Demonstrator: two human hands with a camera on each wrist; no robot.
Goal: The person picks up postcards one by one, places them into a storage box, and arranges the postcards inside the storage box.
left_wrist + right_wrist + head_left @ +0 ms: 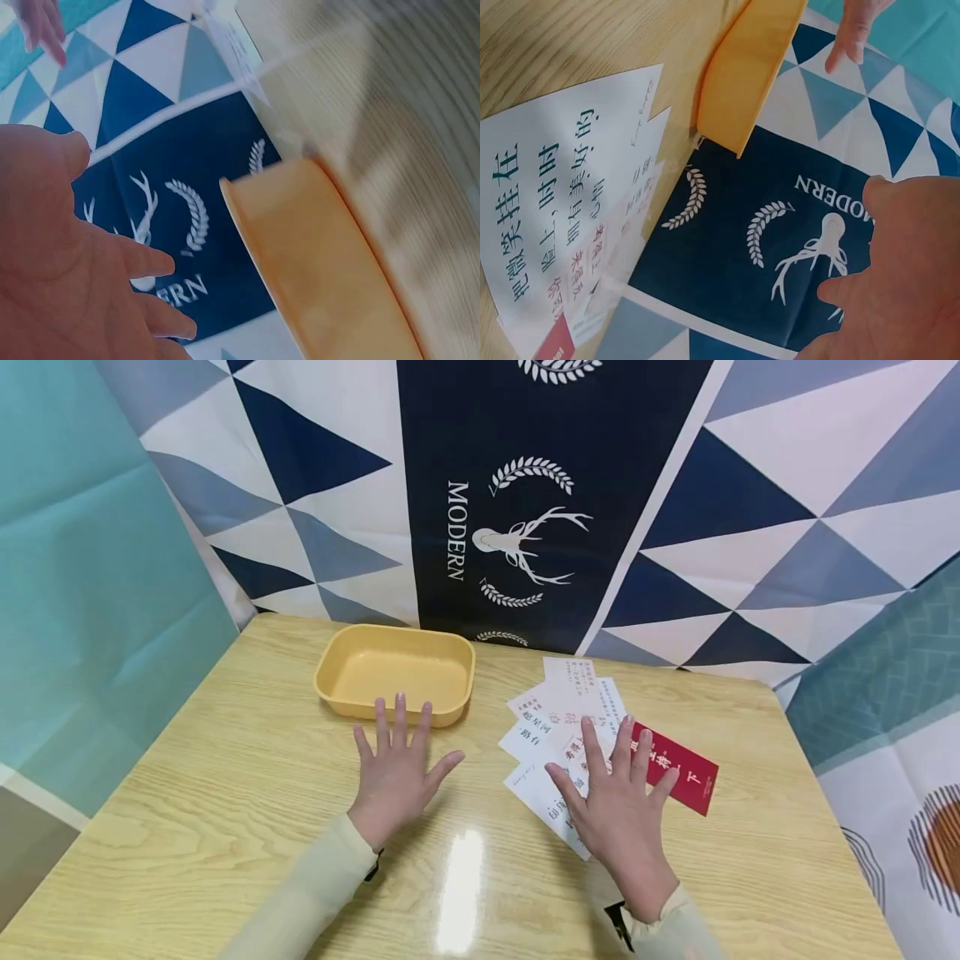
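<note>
Fingers spread, my left hand (393, 781) is held over the table just in front of a yellow plastic basin (393, 675). My right hand (621, 810) hovers with spread fingers above a fanned pile of white cards (543, 793) printed with Chinese characters. A red card (693, 772) with white characters pokes out at the pile's right side, partly hidden by that hand. In the right wrist view, the top white card (562, 172) shows dark green writing. Neither hand holds anything. The basin's side (322, 262) fills much of the left wrist view.
The light wood table (247, 777) carries the basin at back left and the cards right of centre. Behind it hangs a patterned cloth (525, 527) with triangles and a deer head. A teal cloth (97, 568) hangs at the left.
</note>
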